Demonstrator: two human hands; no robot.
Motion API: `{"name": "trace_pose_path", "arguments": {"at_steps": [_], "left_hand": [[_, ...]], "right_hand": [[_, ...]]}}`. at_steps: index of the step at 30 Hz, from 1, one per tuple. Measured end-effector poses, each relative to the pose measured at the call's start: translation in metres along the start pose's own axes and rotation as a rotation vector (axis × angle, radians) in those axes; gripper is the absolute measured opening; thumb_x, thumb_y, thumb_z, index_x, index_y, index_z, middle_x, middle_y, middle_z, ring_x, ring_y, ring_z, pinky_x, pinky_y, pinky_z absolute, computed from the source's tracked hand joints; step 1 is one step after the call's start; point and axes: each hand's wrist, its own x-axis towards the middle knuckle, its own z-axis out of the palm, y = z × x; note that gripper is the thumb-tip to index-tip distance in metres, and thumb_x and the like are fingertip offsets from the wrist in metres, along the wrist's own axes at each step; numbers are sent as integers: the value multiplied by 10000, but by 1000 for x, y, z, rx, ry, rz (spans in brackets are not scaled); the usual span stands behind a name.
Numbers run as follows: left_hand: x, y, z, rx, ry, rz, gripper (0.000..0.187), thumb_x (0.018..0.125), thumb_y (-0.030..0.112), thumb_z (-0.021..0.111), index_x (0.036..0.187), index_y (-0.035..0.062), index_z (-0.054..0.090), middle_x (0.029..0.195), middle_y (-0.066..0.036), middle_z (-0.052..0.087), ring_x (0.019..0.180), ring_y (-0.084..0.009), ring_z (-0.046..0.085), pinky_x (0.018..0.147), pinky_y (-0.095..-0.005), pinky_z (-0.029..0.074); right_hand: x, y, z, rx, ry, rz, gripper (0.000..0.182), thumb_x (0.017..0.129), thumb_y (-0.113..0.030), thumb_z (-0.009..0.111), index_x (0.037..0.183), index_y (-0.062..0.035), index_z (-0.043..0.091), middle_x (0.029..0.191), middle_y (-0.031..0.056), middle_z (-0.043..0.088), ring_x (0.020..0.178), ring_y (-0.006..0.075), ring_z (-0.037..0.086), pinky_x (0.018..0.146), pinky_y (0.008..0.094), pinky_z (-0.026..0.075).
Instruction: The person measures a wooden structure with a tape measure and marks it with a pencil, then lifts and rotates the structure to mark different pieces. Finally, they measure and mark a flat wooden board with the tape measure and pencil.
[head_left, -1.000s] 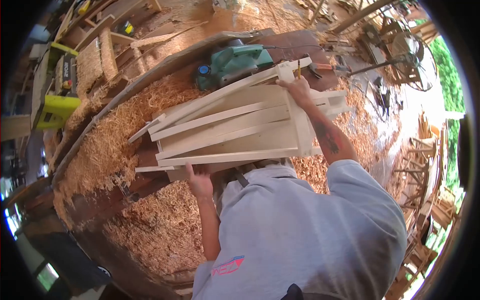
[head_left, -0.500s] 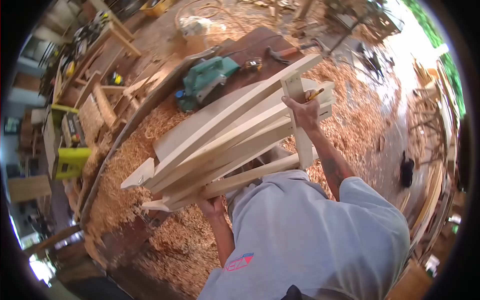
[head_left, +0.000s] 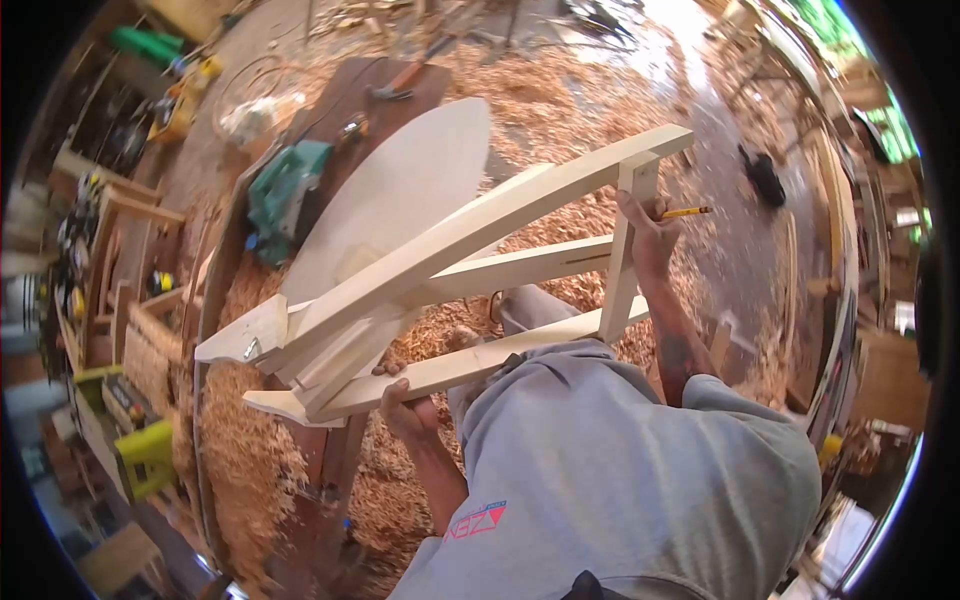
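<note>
A pale wooden frame (head_left: 470,235) of long curved rails lies tilted across the front of my body. My left hand (head_left: 408,400) is closed around its lower rail (head_left: 490,362), near the left end. On the right, my right hand (head_left: 650,232) grips the short crosspiece (head_left: 620,265), with a yellow pencil (head_left: 688,212) sticking out between the fingers. Behind the frame, a pale board with a rounded end (head_left: 420,170) lies on the brown bench (head_left: 345,85).
A green power planer (head_left: 285,195) stands at the bench's left side, with a hammer (head_left: 400,82) at the far end. Wood shavings (head_left: 240,440) cover much of the floor. A yellow-green box (head_left: 145,460) is at the left, and a black object (head_left: 762,178) at the right.
The view has swung right, so bench and planer appear farther left. Both hands still hold the frame, whose rails now look spread wider apart, and more of the rounded board shows.
</note>
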Motion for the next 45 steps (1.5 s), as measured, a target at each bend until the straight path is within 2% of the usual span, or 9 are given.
{"name": "trace_pose_path", "arguments": {"at_steps": [7, 11, 13, 22, 28, 34, 38, 40, 45], "left_hand": [[-6, -34, 35, 173, -52, -113, 464, 635, -72, 568, 1062, 86, 482, 954, -56, 491, 1022, -210, 496, 1043, -377, 377], [-12, -71, 77, 269, -80, -128, 468, 637, -69, 568, 1070, 85, 481, 963, -56, 492, 1025, -213, 495, 1053, -386, 374], [-12, -95, 100, 312, -158, -123, 458, 650, -64, 569, 1073, 85, 480, 970, -58, 493, 1027, -215, 493, 1059, -397, 374], [16, -217, 225, 509, -488, -260, 429, 697, -43, 587, 1091, 85, 479, 951, -60, 502, 1038, -229, 492, 1046, -397, 381], [27, -321, 311, 578, -695, -443, 455, 707, -118, 625, 1100, 70, 492, 925, -77, 533, 949, -224, 536, 968, -396, 415], [35, -440, 381, 631, -915, -683, 418, 708, -116, 646, 1052, 68, 498, 890, -64, 541, 847, -184, 554, 857, -348, 454], [36, -528, 428, 806, -940, -779, 256, 720, -46, 654, 931, 31, 533, 830, -62, 568, 741, -158, 566, 697, -298, 474], [49, -585, 441, 824, -1011, -992, 249, 708, -62, 673, 897, 25, 535, 833, -64, 572, 779, -158, 589, 708, -297, 492], [38, -695, 492, 875, -1047, -1043, 283, 682, 10, 726, 915, 14, 566, 816, -48, 575, 705, -151, 586, 641, -298, 489]], "right_hand": [[11, 12, -83, -39, 120, 88, 461, 809, -50, 758, 729, -161, 318, 748, -4, 587, 650, 18, 512, 549, 151, 374], [50, 64, -147, 130, 287, 98, 171, 937, -223, 618, 869, -83, 546, 904, 22, 620, 825, 46, 554, 678, 170, 421], [71, 52, -160, 217, 418, 305, 416, 980, -376, 527, 1105, 5, 636, 894, 35, 627, 803, 93, 590, 689, 213, 475], [158, 74, -271, 230, 758, 355, 500, 962, -460, 510, 1018, 11, 668, 824, 75, 656, 673, 157, 618, 607, 288, 506], [171, 110, -355, -381, 1075, 532, 572, 945, -502, 478, 1048, 33, 650, 867, 134, 674, 754, 220, 651, 682, 361, 503], [174, 98, -397, 187, 1378, 496, 543, 946, -472, 469, 1060, 28, 646, 876, 142, 672, 790, 245, 663, 691, 365, 525], [160, 171, -465, 325, 1514, 362, 484, 942, -423, 485, 1080, 8, 657, 936, 136, 679, 814, 253, 672, 714, 351, 532], [183, 152, -457, 289, 1566, 378, 521, 937, -442, 472, 1064, 29, 657, 1013, 148, 673, 843, 251, 671, 734, 354, 527], [181, 217, -507, -296, 1692, 533, 624, 924, -507, 449, 1022, 75, 653, 926, 181, 683, 829, 290, 671, 744, 370, 508]]}}
